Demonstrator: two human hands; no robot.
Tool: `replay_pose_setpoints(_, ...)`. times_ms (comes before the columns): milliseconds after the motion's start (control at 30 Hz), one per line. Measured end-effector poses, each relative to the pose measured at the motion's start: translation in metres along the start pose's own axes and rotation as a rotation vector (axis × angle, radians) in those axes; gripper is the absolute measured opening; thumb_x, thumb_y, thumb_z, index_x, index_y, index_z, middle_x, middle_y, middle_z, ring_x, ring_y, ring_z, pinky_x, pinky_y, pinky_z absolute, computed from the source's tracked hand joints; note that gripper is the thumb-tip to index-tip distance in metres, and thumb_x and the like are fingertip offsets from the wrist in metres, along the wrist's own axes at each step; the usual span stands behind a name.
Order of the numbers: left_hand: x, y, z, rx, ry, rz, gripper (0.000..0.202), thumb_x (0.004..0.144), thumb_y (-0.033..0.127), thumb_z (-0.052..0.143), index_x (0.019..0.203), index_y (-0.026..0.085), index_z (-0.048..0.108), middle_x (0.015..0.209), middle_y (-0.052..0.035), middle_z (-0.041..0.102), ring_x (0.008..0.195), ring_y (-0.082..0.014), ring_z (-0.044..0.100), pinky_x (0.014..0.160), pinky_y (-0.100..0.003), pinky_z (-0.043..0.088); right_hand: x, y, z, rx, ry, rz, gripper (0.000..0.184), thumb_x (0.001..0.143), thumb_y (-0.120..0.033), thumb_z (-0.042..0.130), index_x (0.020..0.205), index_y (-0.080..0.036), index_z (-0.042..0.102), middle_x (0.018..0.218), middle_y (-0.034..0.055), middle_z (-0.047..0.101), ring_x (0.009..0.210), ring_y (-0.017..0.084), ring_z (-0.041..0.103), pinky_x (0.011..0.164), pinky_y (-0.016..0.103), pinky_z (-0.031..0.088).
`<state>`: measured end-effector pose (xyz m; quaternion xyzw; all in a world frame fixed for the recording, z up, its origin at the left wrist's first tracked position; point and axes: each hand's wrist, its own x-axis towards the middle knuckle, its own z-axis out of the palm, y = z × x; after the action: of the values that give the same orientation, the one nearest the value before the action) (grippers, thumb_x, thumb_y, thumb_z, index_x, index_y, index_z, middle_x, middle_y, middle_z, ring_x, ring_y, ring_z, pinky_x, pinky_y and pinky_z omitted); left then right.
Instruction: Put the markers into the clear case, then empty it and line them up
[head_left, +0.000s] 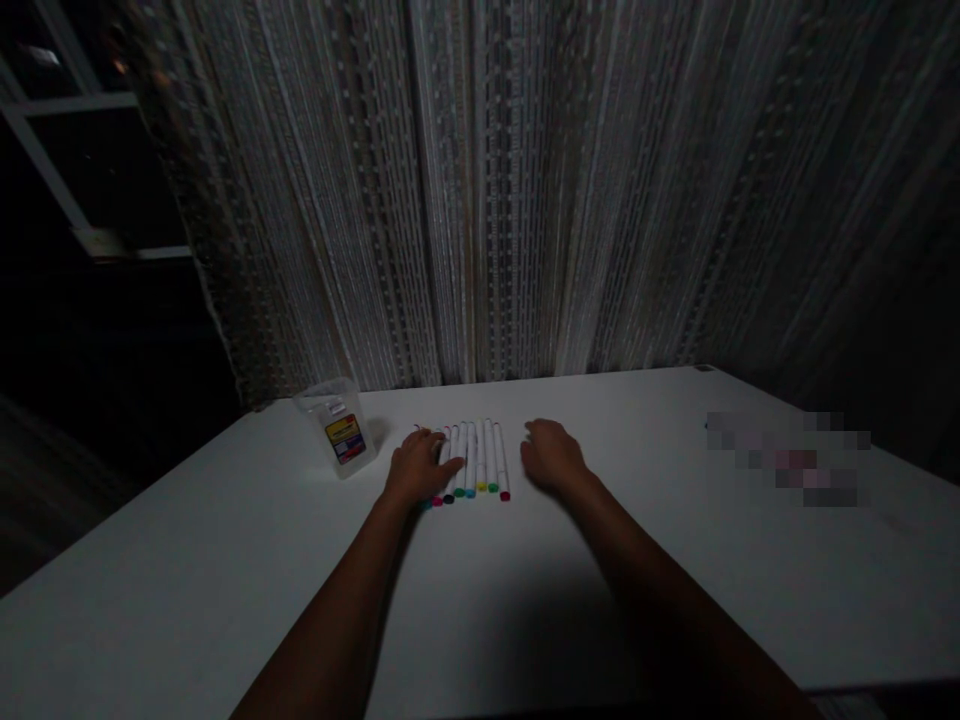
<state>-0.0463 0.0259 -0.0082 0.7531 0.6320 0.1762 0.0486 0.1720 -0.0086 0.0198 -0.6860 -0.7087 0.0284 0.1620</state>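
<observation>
A row of several white-barrelled markers (477,458) lies side by side on the white table (225,540), their coloured caps toward me. My left hand (420,465) rests palm down across the left end of the row, covering parts of the leftmost markers. Its fingers are spread a little and it grips nothing. My right hand (553,455) lies palm down on the table just right of the red-capped marker (502,462). That hand holds nothing and appears not to touch the marker.
A clear plastic tub (334,425) with a colourful label stands left of the markers. A pixelated, blurred patch (787,458) hides something at the table's right. A striped curtain (465,200) hangs behind the table's far edge.
</observation>
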Motion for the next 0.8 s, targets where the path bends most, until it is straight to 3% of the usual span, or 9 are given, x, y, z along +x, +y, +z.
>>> replay_pose_setpoints(100,0.001,-0.004,0.000,-0.008,0.020,-0.024,0.058,0.079,0.051,0.052,0.125,0.017,0.051,0.137,-0.0129,0.045,0.130,-0.0268,0.037,0.104,-0.036,0.031,0.001,0.011,-0.011,-0.110,-0.046,0.157,0.036,0.085,-0.026,0.042,0.109,-0.007,0.061,0.115,0.0213,0.060,0.110,0.032,0.052,0.087,0.041,0.042)
replay_pose_setpoints(167,0.002,-0.007,0.001,-0.009,0.013,-0.023,0.057,0.079,0.050,0.053,0.124,0.016,0.052,0.137,-0.0123,0.046,0.129,-0.0261,0.038,0.104,-0.034,0.031,0.003,0.014,-0.013,-0.121,-0.086,0.184,0.036,0.085,-0.027,0.042,0.109,-0.008,0.060,0.114,0.0220,0.060,0.108,0.032,0.054,0.084,0.040,0.042)
replay_pose_setpoints(367,0.004,-0.011,0.007,-0.005,-0.013,0.014,0.054,0.078,0.049,0.055,0.122,0.017,0.053,0.134,-0.0112,0.049,0.128,-0.0242,0.039,0.104,-0.032,0.030,0.006,0.000,0.006,-0.013,-0.129,-0.037,0.028,0.086,-0.021,0.041,0.102,-0.011,0.061,0.114,0.0146,0.060,0.104,0.021,0.056,0.085,0.028,0.039)
replay_pose_setpoints(500,0.003,-0.009,0.007,-0.005,-0.018,0.027,0.055,0.078,0.049,0.054,0.122,0.016,0.053,0.135,-0.0133,0.047,0.129,-0.0252,0.038,0.104,-0.033,0.031,0.004,-0.009,0.018,0.066,-0.114,-0.187,0.028,0.086,-0.021,0.043,0.108,-0.014,0.058,0.117,0.0087,0.059,0.105,0.016,0.055,0.087,0.022,0.038)
replay_pose_setpoints(667,0.000,-0.003,0.005,-0.011,-0.013,0.014,0.057,0.079,0.051,0.053,0.123,0.016,0.053,0.137,-0.0159,0.044,0.130,-0.0286,0.037,0.102,-0.037,0.033,0.001,-0.014,0.022,0.053,-0.065,-0.127,0.038,0.083,-0.035,0.050,0.109,-0.009,0.057,0.114,0.0154,0.058,0.103,0.022,0.055,0.085,0.029,0.041)
replay_pose_setpoints(800,0.000,-0.004,0.004,-0.020,-0.016,0.018,0.059,0.077,0.052,0.055,0.124,0.017,0.053,0.139,-0.0162,0.043,0.129,-0.0292,0.038,0.101,-0.039,0.034,-0.001,-0.020,0.018,-0.049,-0.086,-0.073,0.032,0.080,-0.028,0.051,0.104,-0.009,0.060,0.111,0.0166,0.059,0.103,0.024,0.055,0.081,0.029,0.042)
